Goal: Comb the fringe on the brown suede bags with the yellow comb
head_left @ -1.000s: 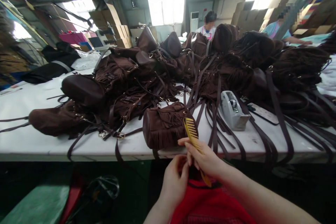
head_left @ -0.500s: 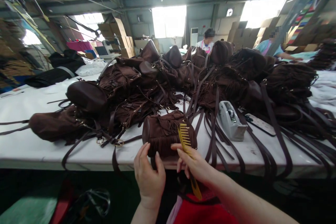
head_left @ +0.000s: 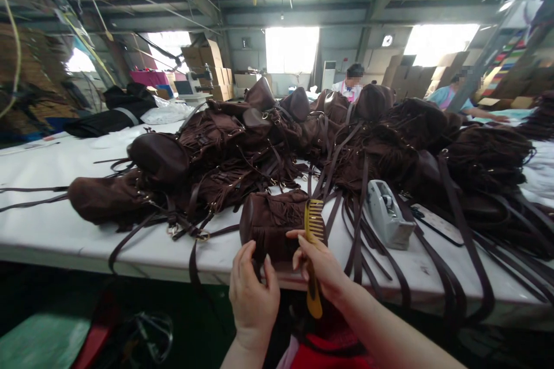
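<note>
A brown fringed bag [head_left: 277, 216] lies on its side at the table's near edge, its rounded end facing left. My right hand [head_left: 318, 265] is closed around a yellow wide-toothed comb [head_left: 314, 225]. The comb stands nearly upright, teeth pointing right, in front of the bag's right part; whether the teeth touch the fringe I cannot tell. At the bag's lower left edge is my left hand [head_left: 254, 291], thumb and fingers apart, fingertips at or very near the bag.
Beyond it, a long heap of similar brown bags [head_left: 234, 132] covers the white table [head_left: 38, 230]. A grey tape dispenser [head_left: 389, 216] stands to the right among dangling straps [head_left: 437, 265], beside a phone [head_left: 437, 222]. Two people work farther back.
My view has tilted up slightly, so the scene sits lower and farther right. The comb has turned more upright in my right hand. My left hand remains by the bag's lower edge.
</note>
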Demonstrator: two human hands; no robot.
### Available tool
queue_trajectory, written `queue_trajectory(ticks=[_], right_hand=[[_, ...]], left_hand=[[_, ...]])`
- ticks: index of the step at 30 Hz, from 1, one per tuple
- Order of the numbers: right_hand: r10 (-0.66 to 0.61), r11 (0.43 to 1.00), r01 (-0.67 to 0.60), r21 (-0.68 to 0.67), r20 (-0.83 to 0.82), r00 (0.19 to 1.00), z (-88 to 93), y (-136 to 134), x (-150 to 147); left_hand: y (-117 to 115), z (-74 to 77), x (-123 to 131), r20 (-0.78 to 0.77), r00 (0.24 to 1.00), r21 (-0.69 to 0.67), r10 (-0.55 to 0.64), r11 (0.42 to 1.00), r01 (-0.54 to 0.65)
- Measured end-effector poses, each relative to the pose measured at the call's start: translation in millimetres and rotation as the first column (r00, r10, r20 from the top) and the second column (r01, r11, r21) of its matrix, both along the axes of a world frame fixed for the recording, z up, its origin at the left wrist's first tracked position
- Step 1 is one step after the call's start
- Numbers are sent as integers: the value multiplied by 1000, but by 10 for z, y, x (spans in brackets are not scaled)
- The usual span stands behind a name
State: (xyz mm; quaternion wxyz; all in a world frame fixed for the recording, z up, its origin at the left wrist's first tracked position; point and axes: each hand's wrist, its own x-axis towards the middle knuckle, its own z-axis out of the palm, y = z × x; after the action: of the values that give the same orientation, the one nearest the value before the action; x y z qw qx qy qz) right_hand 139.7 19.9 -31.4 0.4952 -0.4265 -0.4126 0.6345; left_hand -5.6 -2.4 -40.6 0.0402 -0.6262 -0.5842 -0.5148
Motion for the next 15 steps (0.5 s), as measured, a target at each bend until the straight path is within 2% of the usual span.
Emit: queue_trajectory(ticks=[3,7,11,13,15], right_hand=[[39,999,-44,-30,-155,987,-12,83,-22],[144,986,-156,-54,-170,975,-34,166,-62],[302,951,-307,-21,-134,944,-19,219,-108],[357,934,-358,16,-121,926,8,233,-134],[378,926,-375,49,-111,919,43,238,-166]], left_hand=[[-16,4,44,144,989,-60,-12,998,21],[-16,13,79,349,937,-266,-18,957,118],[48,-24,52,259,964,-339,-60,929,150],[77,-63,36,157,985,-341,-73,932,123],[79,-103,35,-9,998,-340,-66,939,59]])
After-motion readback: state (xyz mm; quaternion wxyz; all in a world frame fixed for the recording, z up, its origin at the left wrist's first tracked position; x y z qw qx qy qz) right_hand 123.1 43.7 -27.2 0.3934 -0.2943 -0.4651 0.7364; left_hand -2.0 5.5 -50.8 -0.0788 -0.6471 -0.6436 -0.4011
